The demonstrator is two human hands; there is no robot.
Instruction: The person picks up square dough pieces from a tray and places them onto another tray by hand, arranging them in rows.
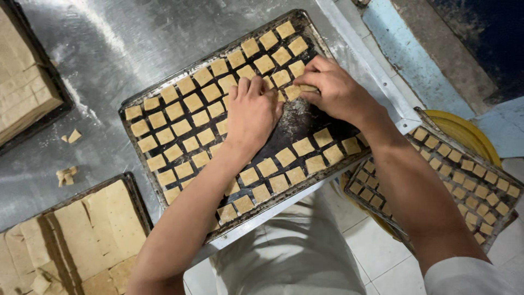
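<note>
A dark metal baking tray point(139, 101) lies tilted on a steel table, filled with rows of small tan dough squares point(180, 127). My left hand point(252, 113) rests palm down in the middle of the tray, fingers together over some squares. My right hand point(333, 90) is beside it to the right, its fingertips pinching a dough square point(305, 88) near the tray's far right side. A bare floury patch point(297, 117) of tray shows between and under the hands.
The steel table point(109, 49) carries a tray of scored dough sheet point(82, 235) at lower left and another dough slab point(24, 82) at upper left, with scraps point(66, 175) between. A second filled tray point(464, 180) sits on a yellow tub point(469, 131) at the right, over tiled floor.
</note>
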